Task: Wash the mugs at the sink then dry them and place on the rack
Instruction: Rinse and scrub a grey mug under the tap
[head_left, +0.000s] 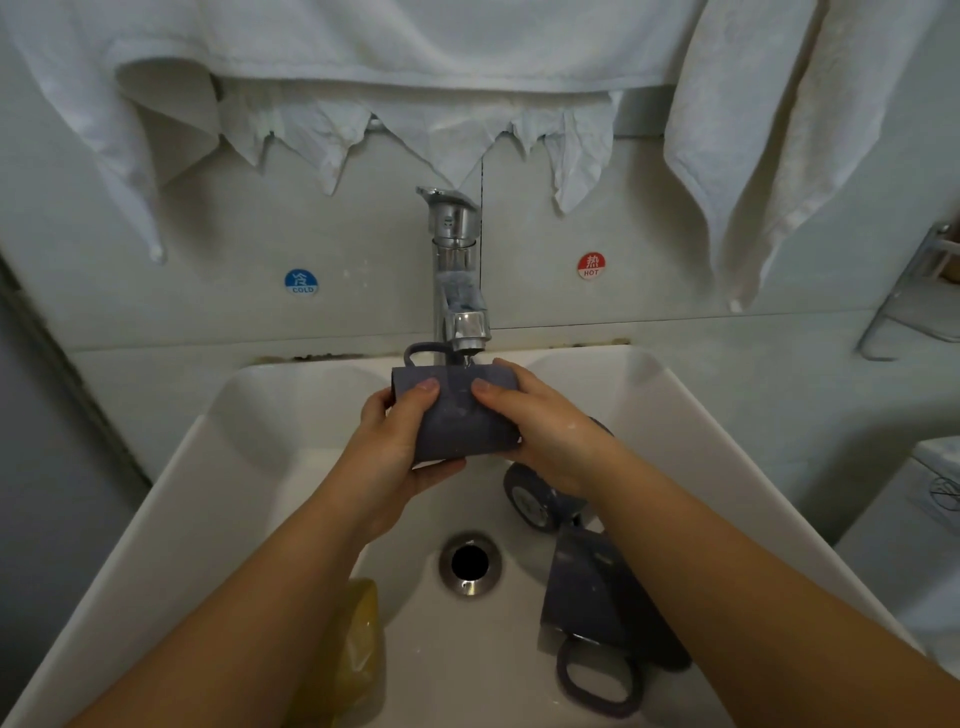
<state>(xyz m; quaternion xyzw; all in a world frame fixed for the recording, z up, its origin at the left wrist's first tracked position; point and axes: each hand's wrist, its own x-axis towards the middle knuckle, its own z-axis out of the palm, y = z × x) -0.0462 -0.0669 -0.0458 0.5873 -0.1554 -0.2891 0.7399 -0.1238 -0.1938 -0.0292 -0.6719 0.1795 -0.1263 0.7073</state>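
1. Both hands hold a dark grey mug (457, 415) on its side under the tap (457, 270), above the white sink (218, 467); its handle points toward the back wall.
2. The left hand (395, 441) curls round the mug from below and the left, thumb on top.
3. The right hand (540, 421) grips the mug's right end, thumb on its side.
4. A thin stream of water falls from the spout onto the mug.
5. Two more grey mugs lie in the sink at the right: one (535, 499) partly hidden behind the right wrist, another (597, 608) nearer, handle toward the camera.
6. A yellow sponge (358, 644) lies left of the drain (470, 564).
7. White towels (415, 41) hang above the tap.
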